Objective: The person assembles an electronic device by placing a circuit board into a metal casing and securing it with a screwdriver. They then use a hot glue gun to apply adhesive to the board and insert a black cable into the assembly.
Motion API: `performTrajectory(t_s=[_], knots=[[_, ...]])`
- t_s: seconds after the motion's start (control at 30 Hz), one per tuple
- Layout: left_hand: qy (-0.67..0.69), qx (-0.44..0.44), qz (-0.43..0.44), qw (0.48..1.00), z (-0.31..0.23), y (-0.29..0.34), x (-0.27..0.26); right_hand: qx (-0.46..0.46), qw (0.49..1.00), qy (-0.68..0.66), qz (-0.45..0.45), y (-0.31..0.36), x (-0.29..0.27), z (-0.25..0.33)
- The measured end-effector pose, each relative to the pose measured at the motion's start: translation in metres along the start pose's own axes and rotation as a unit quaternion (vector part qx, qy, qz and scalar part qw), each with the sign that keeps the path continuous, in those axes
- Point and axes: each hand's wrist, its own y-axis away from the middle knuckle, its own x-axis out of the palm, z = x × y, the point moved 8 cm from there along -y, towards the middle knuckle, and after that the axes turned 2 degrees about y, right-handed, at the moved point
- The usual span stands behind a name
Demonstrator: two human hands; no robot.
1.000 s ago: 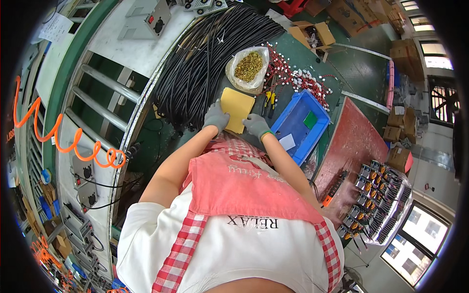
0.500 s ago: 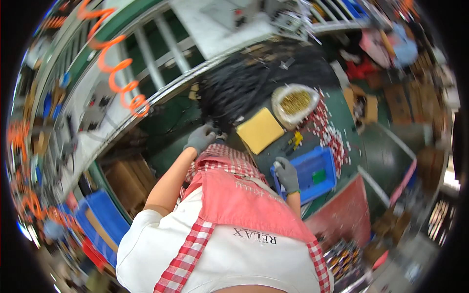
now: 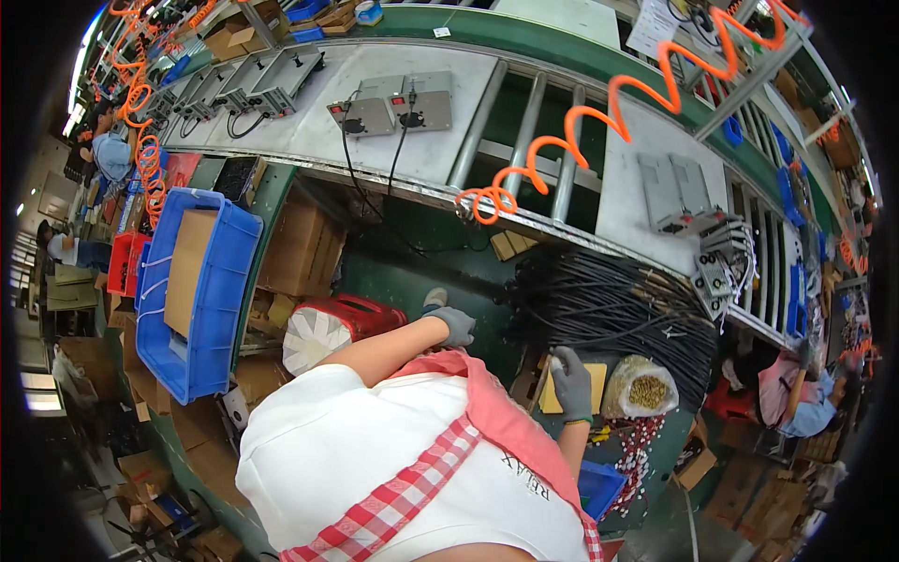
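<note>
Head view: the whole scene has swung round, so the yellow stack (image 3: 546,397), near the middle a moment ago, now lies at about 4 o'clock of the picture centre. Both gloved hands were at its edges a second ago; now they are well apart. The left hand (image 3: 456,327) is just below the centre, fingers loosely curled and nothing visible in it, though its palm is hidden; a red object (image 3: 375,317) lies at its 9 o'clock. The right hand (image 3: 569,379) appears over the stack and covers part of it, fingers partly bent; whether it touches or grips anything cannot be told. Around the stack, black cables (image 3: 609,309) run at 1 o'clock, a bag of gold-coloured parts (image 3: 648,391) sits at 3, and a blue tray (image 3: 599,485) at 5. A larger blue bin (image 3: 237,281) now shows at the picture's 9 o'clock. This suggests two-handed work on the stack is interrupted, with attention turned left.
</note>
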Motion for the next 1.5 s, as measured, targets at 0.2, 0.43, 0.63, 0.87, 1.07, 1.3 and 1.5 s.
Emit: performTrajectory(t_s=[0.2, 0.43, 0.63, 0.87, 1.07, 1.3, 1.5], knots=[[0.003, 0.049, -0.006, 0.999, 0.059, -0.018, -0.071, 0.114, 0.985, 0.077, 0.102, -0.015, 0.091, 0.0], [-0.023, -0.022, -0.07, 0.997, 0.201, -0.017, -0.139, 0.116, 0.988, 0.017, 0.104, -0.082, 0.137, 0.075], [-0.055, -0.01, -0.039, 0.998, 0.25, -0.037, -0.154, 0.178, 0.968, 0.168, 0.05, -0.097, 0.111, 0.057], [-0.086, 0.048, 0.025, 0.995, 0.192, -0.07, -0.14, 0.262, 0.959, 0.102, 0.036, -0.065, 0.113, 0.058], [-0.168, 0.154, 0.095, 0.969, 0.113, -0.087, -0.116, 0.366, 0.928, 0.025, -0.058, 0.018, 0.135, 0.017], [-0.296, 0.231, 0.111, 0.92, 0.06, -0.117, -0.105, 0.476, 0.869, -0.056, -0.123, 0.132, 0.191, -0.031], [-0.331, 0.234, 0.128, 0.905, 0.012, -0.129, -0.088, 0.474, 0.86, -0.078, -0.17, 0.155, 0.187, -0.065]])
